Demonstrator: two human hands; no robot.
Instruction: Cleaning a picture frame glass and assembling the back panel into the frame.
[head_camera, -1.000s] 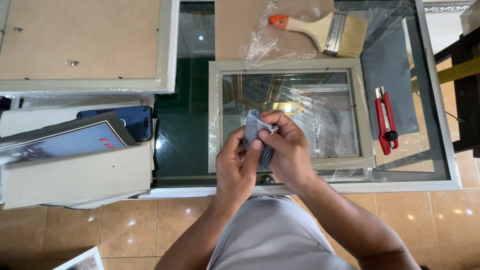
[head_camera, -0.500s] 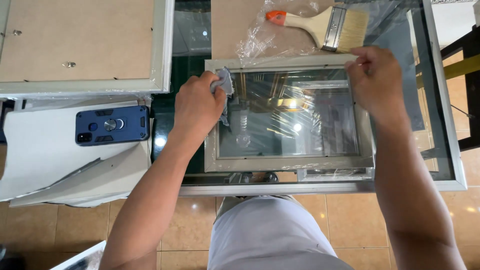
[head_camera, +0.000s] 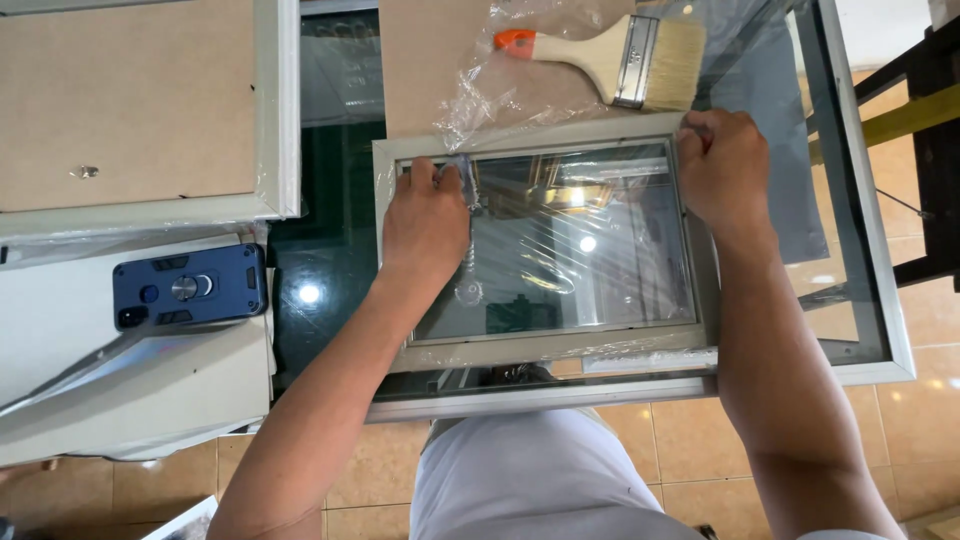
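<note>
Left hand (head_camera: 425, 225) palm-down, fingers curled, pressing a small cloth (head_camera: 452, 170) on the glass near the top-left corner of the picture frame (head_camera: 545, 345). Right hand (head_camera: 725, 175) closed in a fist-like grip on the frame's top-right corner, arm extended. Frame lies flat on the glass table (head_camera: 860, 300), paintbrush (head_camera: 620, 50) just above it.

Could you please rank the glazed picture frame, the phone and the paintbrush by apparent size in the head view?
1. Silver-grey glazed picture frame, under both hands.
2. Wooden-handled paintbrush with orange tip.
3. Dark blue phone in ring-holder case, looking only slightly smaller than the brush.
</note>
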